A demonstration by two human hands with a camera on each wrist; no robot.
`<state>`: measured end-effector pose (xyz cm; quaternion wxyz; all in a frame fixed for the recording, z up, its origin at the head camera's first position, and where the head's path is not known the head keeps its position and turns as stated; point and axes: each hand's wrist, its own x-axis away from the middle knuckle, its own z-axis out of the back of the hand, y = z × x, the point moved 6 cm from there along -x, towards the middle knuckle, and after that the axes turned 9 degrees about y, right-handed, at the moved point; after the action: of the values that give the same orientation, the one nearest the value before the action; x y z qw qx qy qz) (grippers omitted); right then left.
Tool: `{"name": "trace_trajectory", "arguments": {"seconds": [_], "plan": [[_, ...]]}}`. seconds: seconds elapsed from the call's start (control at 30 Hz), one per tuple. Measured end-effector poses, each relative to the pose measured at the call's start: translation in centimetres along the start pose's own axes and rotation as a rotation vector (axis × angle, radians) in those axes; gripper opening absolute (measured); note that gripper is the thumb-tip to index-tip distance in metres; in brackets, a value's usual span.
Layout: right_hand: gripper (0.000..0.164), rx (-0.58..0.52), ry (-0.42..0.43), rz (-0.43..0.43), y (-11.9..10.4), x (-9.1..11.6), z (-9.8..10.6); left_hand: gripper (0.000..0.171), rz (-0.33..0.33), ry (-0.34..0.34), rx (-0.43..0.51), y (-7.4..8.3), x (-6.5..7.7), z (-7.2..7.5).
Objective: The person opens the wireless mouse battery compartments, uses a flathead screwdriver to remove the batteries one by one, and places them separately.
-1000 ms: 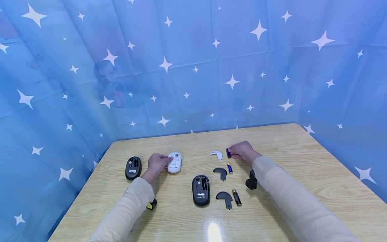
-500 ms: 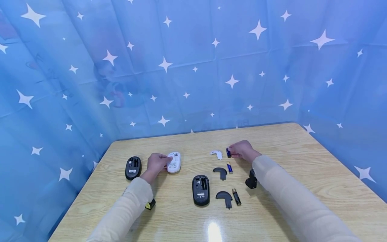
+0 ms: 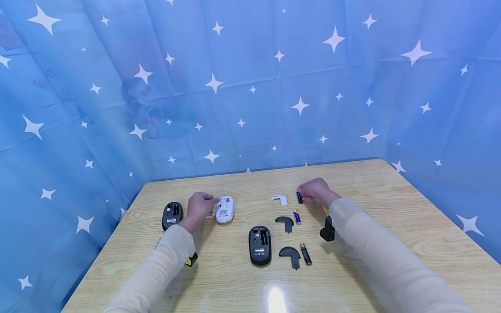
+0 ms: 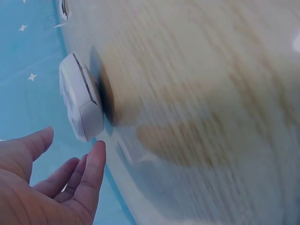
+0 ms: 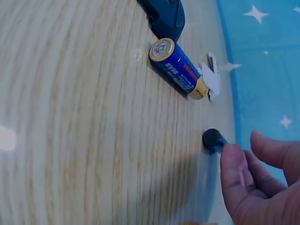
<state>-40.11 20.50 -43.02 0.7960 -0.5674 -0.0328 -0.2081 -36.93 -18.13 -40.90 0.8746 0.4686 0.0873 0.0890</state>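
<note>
A white computer mouse [image 3: 225, 211] lies underside up on the table, its battery bay uncovered. Just left of it is my left hand [image 3: 199, 206]; the left wrist view shows its thumb and fingers spread, a small gap from the mouse [image 4: 83, 101]. On the right, fingertips of my right hand [image 3: 315, 190] touch or nearly touch a dark blue battery [image 5: 213, 139] lying on the table. The thumb stands off it, and the fingers hide part of it. Closer to me lies a blue and gold battery [image 5: 178, 70], near a white battery cover [image 3: 280, 199].
Two black mice, one at left [image 3: 172, 214] and one at centre [image 3: 260, 246], lie with uncovered battery bays. Dark covers, a farther one [image 3: 285, 223] and a nearer one [image 3: 290, 255], lie beside a black battery [image 3: 305, 254]. Blue star-patterned cloth [image 3: 250, 87] hangs behind the table.
My left hand has let go of the white mouse and drawn slightly left. The dark blue battery has shifted a little right, and my right hand's thumb is now off it.
</note>
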Motion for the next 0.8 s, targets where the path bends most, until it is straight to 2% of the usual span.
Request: {"name": "trace_trajectory", "arguments": {"seconds": [0.23, 0.63, 0.7, 0.8], "plan": [[0.037, -0.001, 0.001, 0.007, 0.4, -0.5, 0.2, 0.038, -0.003, -0.031, 0.007, 0.3, -0.1, -0.1], [0.036, -0.014, -0.018, 0.026, 0.0, -0.3, 0.2, 0.038, -0.005, -0.024, 0.014, 0.6, 0.0, -0.1], [0.037, -0.008, -0.018, 0.027, 0.0, -0.4, 0.3, 0.038, -0.015, -0.023, 0.009, 0.8, 0.0, -0.1], [0.036, -0.009, -0.02, 0.02, -0.2, -0.3, 0.6, 0.038, -0.065, 0.003, -0.03, 1.3, -0.1, 0.1]]}}
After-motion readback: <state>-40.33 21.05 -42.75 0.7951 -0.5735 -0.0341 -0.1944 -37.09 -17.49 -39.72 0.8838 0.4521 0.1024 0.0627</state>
